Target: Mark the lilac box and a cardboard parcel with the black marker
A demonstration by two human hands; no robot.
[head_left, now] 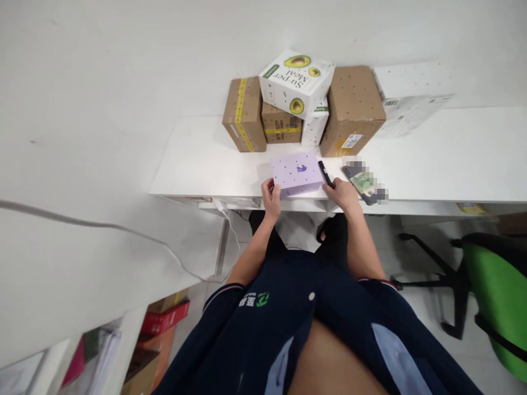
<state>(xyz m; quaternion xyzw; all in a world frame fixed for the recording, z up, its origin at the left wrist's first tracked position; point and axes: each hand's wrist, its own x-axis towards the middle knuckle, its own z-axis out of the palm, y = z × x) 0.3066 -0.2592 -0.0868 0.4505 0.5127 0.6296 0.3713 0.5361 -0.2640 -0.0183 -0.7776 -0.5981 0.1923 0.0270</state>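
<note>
A small light-purple box (294, 169) with dark dots and a purple bird-like mark lies near the front edge of the white table (193, 159). My left hand (272, 202) grips its front left corner, fingers curled against the side. Just right of the box is a black marker (325, 173), pointing away from me. Its near end is between the fingers of my right hand (343, 195), which rests at the table edge; the fingertips are partly hidden. To the right of that hand lies a dark phone (349, 171) with a green banknote-like picture on it, partly pixelated.
Behind the purple box stand brown cartons (354, 104) and a white avocado-print box (296, 82) stacked on top. A white cable (164, 241) hangs at left. A green office chair (494, 296) is at right, and a shelf (135, 340) at lower left.
</note>
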